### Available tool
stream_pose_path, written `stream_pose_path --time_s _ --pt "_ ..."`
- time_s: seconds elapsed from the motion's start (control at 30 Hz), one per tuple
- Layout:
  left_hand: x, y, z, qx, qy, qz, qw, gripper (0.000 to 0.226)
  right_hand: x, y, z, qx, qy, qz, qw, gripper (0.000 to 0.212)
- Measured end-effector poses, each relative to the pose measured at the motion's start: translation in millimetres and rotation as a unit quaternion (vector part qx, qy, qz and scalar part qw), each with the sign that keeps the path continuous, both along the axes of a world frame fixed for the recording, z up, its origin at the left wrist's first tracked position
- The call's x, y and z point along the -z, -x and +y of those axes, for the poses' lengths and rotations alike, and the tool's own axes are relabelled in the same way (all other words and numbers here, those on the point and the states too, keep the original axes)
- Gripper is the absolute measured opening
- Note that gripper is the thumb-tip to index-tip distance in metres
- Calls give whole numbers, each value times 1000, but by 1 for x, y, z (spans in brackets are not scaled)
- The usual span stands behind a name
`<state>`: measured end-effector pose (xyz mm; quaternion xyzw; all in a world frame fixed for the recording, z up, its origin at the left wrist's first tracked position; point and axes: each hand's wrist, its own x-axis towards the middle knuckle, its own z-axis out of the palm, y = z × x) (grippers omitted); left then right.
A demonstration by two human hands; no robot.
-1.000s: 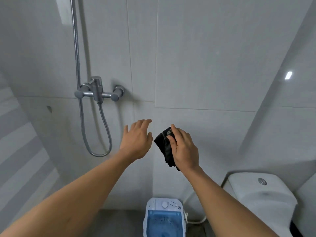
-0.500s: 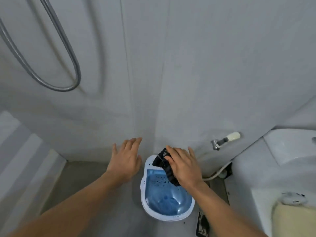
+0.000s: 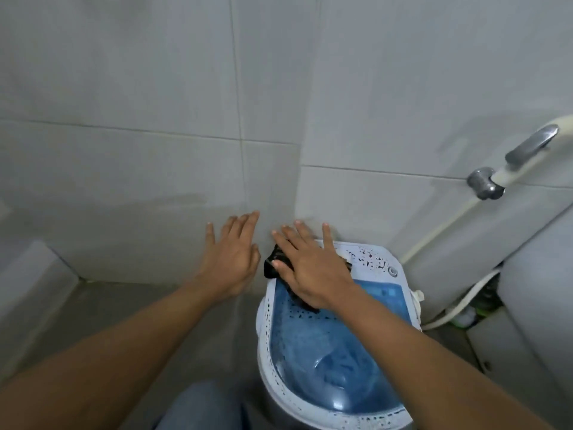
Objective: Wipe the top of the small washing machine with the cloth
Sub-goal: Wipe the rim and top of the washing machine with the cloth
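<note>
The washing machine (image 3: 338, 352), a single small one with a white rim and one see-through blue lid (image 3: 322, 346), stands on the grey floor (image 3: 93, 321) in the corner, close to the tiled wall (image 3: 155, 88). Dark specks dot its white rim and the far strip where the controls sit. One black cloth (image 3: 273, 265) lies on the far left corner of the machine's top, part of it hanging just over the edge. The right hand (image 3: 313, 268) lies flat on the cloth with fingers spread and stretched out, pressing it down onto the top rather than gripping it; the cloth shows at the thumb side and again under the heel of the hand. The left hand (image 3: 232, 256) hangs in the air just left of the machine, open, fingers loosely spread, with nothing in it. Two bare forearms reach in from below. To the right, one metal tap (image 3: 486, 184) sticks out of the wall with one pale hose (image 3: 434, 231) running down from it.
</note>
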<state>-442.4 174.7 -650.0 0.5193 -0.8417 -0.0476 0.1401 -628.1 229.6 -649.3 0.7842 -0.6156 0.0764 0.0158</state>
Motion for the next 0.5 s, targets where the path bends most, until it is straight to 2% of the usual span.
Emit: stream_pose_path --time_s 0.13,0.27,0.5 --pt "19 -1 -10 8 38 19 999 67 15 2 2 -20 2 27 999 70" --pt "30 -8 8 5 30 36 999 65 16 2 0 -18 -18 44 999 71" --pt "39 -19 49 48 6 -33 998 76 11 0 -1 -7 -39 51 998 68"
